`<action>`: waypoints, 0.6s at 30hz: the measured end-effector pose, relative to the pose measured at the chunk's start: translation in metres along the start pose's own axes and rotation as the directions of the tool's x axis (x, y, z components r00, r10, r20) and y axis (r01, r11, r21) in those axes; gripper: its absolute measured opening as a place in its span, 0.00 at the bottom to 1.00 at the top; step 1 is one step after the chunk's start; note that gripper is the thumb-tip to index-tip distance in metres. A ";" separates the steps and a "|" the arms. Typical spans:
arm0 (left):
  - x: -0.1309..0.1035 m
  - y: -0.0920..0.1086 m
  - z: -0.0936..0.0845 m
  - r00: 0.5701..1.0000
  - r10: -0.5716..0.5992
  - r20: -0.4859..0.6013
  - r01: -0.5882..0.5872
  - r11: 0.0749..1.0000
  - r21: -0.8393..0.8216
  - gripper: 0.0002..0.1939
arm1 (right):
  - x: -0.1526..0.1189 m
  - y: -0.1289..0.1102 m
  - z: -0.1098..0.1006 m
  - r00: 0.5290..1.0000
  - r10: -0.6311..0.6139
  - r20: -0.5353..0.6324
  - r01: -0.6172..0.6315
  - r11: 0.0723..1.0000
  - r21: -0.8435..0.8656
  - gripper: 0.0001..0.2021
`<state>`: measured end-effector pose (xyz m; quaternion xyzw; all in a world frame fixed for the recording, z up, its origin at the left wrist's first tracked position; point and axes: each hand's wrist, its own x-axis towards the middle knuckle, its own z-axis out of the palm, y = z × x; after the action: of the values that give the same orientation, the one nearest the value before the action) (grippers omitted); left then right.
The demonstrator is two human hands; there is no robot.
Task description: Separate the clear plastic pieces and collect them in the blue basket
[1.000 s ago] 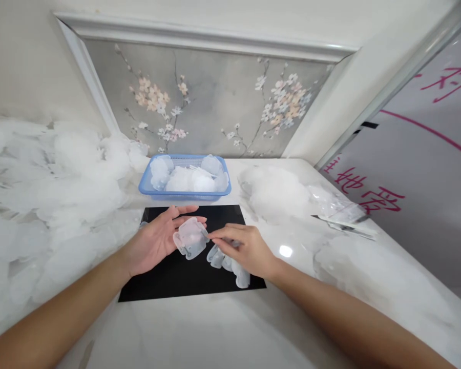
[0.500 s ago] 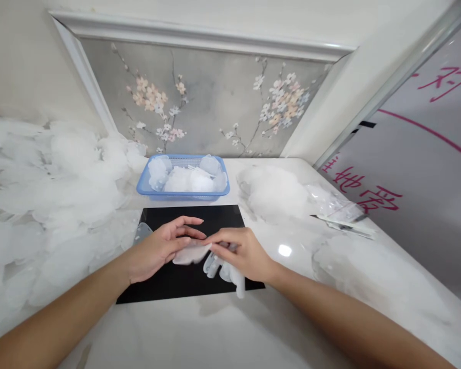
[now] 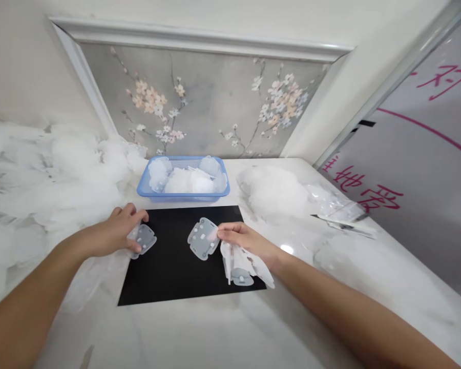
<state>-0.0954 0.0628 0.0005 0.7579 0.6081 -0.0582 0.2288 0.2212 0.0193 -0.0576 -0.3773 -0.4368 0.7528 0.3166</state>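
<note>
Over the left edge of a black mat (image 3: 172,274), my left hand (image 3: 119,233) has its thumb and fingers apart about a flat translucent plastic piece (image 3: 146,238). The thumb tip touches or overlaps this piece. My right hand (image 3: 249,241) is closed at the mat's right side. Its thumb and forefinger pinch the edge of another translucent plastic piece (image 3: 203,237), four-lobed with small white dots and slots. Below the same hand hangs a bunch of similar plastic pieces (image 3: 241,266), partly hidden by the palm and fingers.
A blue basket (image 3: 180,197) with translucent pieces stands behind the mat. A large heap of pieces (image 3: 54,174) covers the left of the table; a whitish pile (image 3: 276,192) and clear bags (image 3: 338,205) lie at right. A marked whiteboard (image 3: 415,169) borders the right side.
My hands have moved apart. The left went left to the piece at the mat's edge; the right shifted slightly right, turning its pinched piece flat toward view.
</note>
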 end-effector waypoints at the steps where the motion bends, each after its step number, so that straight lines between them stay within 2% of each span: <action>1: 0.001 0.003 0.000 1.000 -0.002 0.001 0.002 1.000 -0.013 0.21 | 0.000 0.000 0.000 1.000 0.000 0.005 0.000 1.000 0.000 0.18; 5: 0.000 0.010 0.001 0.999 0.039 0.028 -0.035 0.987 -0.155 0.08 | 0.001 0.001 -0.001 1.000 -0.001 0.008 0.001 1.000 -0.016 0.18; 9: -0.004 0.025 0.006 0.987 0.162 0.002 -0.152 0.931 -0.332 0.08 | 0.002 0.001 -0.003 1.000 -0.015 0.007 0.015 0.999 -0.034 0.19; 11: -0.004 0.037 0.017 0.984 0.178 -0.002 -0.160 0.881 -0.446 0.10 | 0.003 0.001 -0.004 1.000 -0.021 0.009 0.021 1.000 -0.020 0.19; 14: 0.002 0.054 0.043 0.981 0.190 0.043 -0.105 0.701 -0.705 0.15 | 0.003 0.003 -0.005 0.999 -0.029 0.021 0.029 0.999 -0.014 0.20; 16: 0.008 0.060 0.060 0.983 0.180 -0.035 -0.143 0.635 -0.759 0.18 | 0.002 0.003 -0.005 0.999 -0.044 0.026 0.045 0.998 -0.043 0.20; 18: 0.014 0.060 0.073 0.973 0.214 -0.088 -0.204 0.609 -0.767 0.19 | 0.002 -0.002 -0.003 0.997 -0.070 0.025 0.073 0.991 -0.113 0.19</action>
<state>-0.0211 0.0355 -0.0526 0.6526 0.4805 0.2292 0.5391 0.2234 0.0228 -0.0576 -0.3711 -0.4956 0.7186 0.3167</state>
